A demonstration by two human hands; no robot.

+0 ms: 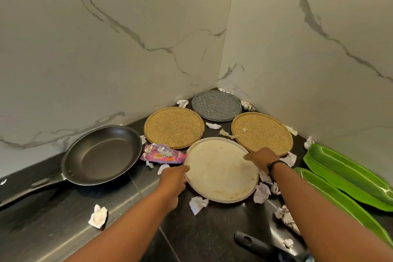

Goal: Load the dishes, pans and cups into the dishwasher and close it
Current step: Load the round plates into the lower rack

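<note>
Both my arms reach out over the dark counter (63,229) toward the corner of the marble walls. Biggest thing here is the black frying pan (102,155) off to the left, then two green leaf-shaped trays (348,178) on the right. My left hand (173,178) grips the white plate (221,169) at its left rim, fingers curled around the edge. My right hand (262,158) holds the right rim, thumb on top. Behind sit two tan plates (174,127) and a grey speckled plate (216,105). Pink wrapper (163,154) touches the white plate, crumpled paper bits (97,217) everywhere.
</note>
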